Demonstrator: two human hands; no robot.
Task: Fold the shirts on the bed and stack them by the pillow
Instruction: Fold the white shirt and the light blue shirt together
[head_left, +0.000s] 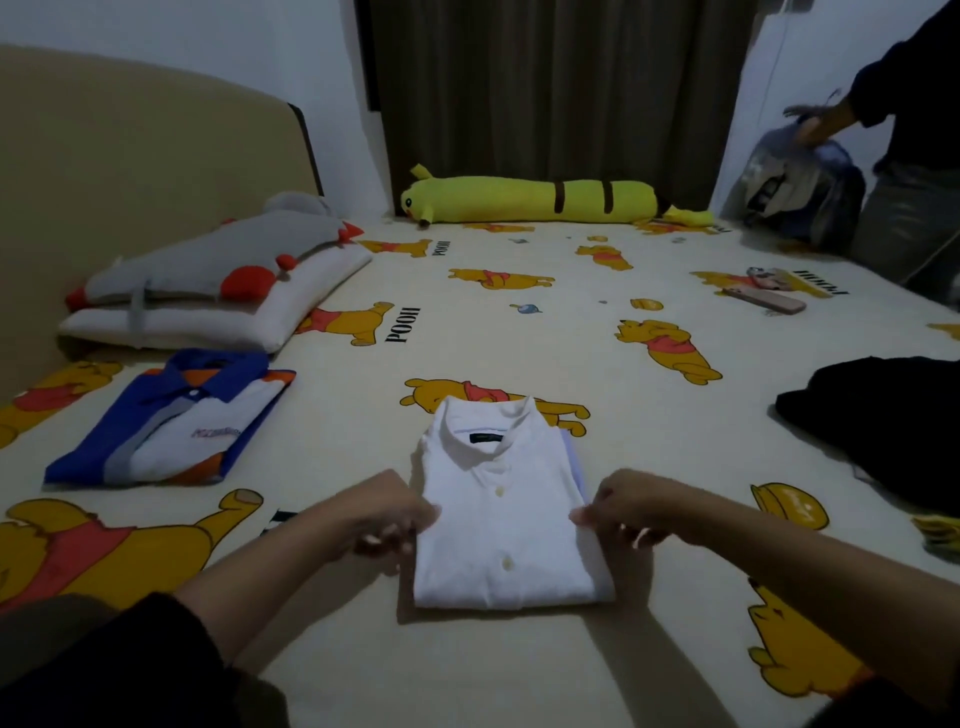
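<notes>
A: What lies nearest on the bed (597, 364)?

B: A white shirt (506, 519), folded into a neat rectangle, collar at the far end, two pale buttons down the front. The cloth looks soft and slightly textured. A small dark label sits inside the collar; its writing is too small to read.

A: And the hands?

B: The left hand (387, 519) pinches the shirt's left edge, fingers closed narrow on the fabric. The right hand (621, 512) does the same on the right edge. Both dark sleeves are pushed up the forearms.

A: Anything else folded?

B: A blue, white and orange polo (166, 426) lies flat at the left, just near the pillow (208, 317). It has chest lettering, but blurred. The pillow is plump and off-white, with a flat grey plush (218, 260) with red patches on top.

A: The sheet?

B: Cream, smooth, printed with yellow bears in red tops and the word "POOH".

A: Farther off?

B: A long yellow tube-shaped plush (545, 200) lies along the far edge before dark curtains. A crumpled black garment (883, 431) sits at the right.
</notes>
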